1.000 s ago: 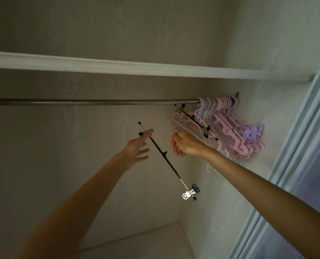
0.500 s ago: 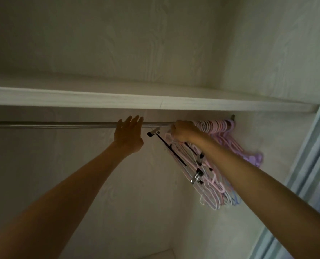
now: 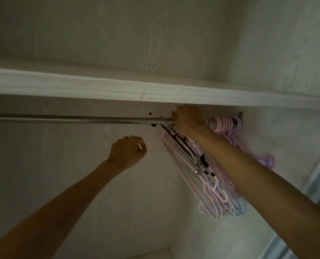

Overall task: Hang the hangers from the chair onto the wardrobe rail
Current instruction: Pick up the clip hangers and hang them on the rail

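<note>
Black clip hanger (image 3: pixel 176 140) sits on the wardrobe rail (image 3: pixel 76 118), beside the pastel hangers (image 3: pixel 217 193) bunched at the right end. Right hand (image 3: pixel 188 118) grasps at its hook; left hand (image 3: pixel 127 150) hangs clenched, empty. Chair unseen; remainder unknown.

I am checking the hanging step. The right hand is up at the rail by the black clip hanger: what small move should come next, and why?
Probably let the right hand release and draw back. The black clip hanger seems to hang from the rail beside the pastel hangers, and the left hand is already below the rail, apart from it.
</note>
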`<action>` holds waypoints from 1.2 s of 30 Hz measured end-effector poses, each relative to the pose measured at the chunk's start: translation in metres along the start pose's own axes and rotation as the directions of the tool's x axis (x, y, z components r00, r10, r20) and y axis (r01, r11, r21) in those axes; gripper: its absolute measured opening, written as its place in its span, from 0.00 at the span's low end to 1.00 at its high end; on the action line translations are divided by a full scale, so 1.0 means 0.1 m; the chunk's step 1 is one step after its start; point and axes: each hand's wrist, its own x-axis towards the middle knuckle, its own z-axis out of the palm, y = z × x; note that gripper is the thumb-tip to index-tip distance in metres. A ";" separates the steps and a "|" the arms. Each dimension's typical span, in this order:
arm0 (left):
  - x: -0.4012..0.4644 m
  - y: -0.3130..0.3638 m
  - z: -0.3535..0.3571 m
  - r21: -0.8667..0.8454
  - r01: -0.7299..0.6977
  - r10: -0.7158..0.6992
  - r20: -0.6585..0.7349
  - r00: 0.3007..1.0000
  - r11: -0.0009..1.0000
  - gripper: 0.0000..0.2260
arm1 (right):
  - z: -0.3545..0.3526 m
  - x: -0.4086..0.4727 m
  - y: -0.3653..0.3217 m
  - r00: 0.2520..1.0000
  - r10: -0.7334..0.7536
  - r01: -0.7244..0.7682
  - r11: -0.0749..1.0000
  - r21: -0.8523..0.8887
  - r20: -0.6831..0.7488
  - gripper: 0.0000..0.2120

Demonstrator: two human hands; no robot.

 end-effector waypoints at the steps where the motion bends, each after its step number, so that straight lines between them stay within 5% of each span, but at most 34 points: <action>1: 0.05 0.00 0.06 -0.118 0.089 -0.080 0.078 0.994 0.989 0.07 | 0.01 -0.01 0.02 1.000 0.000 0.000 1.000 -0.004 -0.011 0.16; 4: 0.21 0.07 0.15 -0.439 0.341 -0.226 0.294 0.929 0.831 0.09 | 0.06 -0.02 0.04 0.999 0.007 -0.007 1.000 -0.009 -0.052 0.20; 8: 0.30 0.26 0.09 -0.628 0.588 -0.321 0.495 0.808 0.510 0.09 | 0.13 -0.04 0.08 0.996 0.028 -0.025 0.999 0.033 -0.089 0.26; 12: 0.35 0.24 0.12 -0.761 0.606 -0.287 0.542 0.790 0.231 0.11 | 0.15 -0.07 0.22 0.996 0.067 -0.053 0.977 0.207 -0.061 0.27; 15: 0.43 0.22 0.18 -0.798 0.601 -0.296 0.566 0.769 0.036 0.13 | 0.14 -0.14 0.33 0.946 0.154 -0.032 0.920 0.390 -0.284 0.20; 17: 0.51 0.22 0.22 -0.802 0.595 -0.291 0.580 0.761 -0.043 0.22 | 0.16 -0.16 0.37 0.921 0.071 0.086 0.922 0.378 -0.383 0.13; 19: 0.58 0.23 0.24 -0.806 0.577 -0.261 0.589 0.765 -0.130 0.27 | 0.23 -0.16 0.36 0.958 -0.111 0.198 0.924 0.328 -0.265 0.15; 22: 0.73 0.30 0.34 -0.799 0.566 -0.196 0.600 0.776 -0.204 0.24 | 0.41 -0.15 0.40 0.964 -0.254 0.264 0.930 0.257 -0.073 0.26; 27: 0.83 0.45 0.61 -0.807 0.543 -0.201 0.586 0.785 -0.232 0.15 | 0.50 -0.20 0.60 0.968 -0.169 0.221 0.923 0.315 -0.183 0.21; 31: 0.90 0.55 0.74 -0.809 0.551 -0.170 0.584 0.794 -0.203 0.18 | 0.58 -0.22 0.66 0.964 -0.153 0.219 0.921 0.321 -0.217 0.21; 36: 1.03 0.68 0.79 -0.781 0.541 -0.187 0.609 0.771 -0.313 0.16 | 0.66 -0.23 0.67 0.939 -0.139 0.241 0.918 0.314 -0.314 0.19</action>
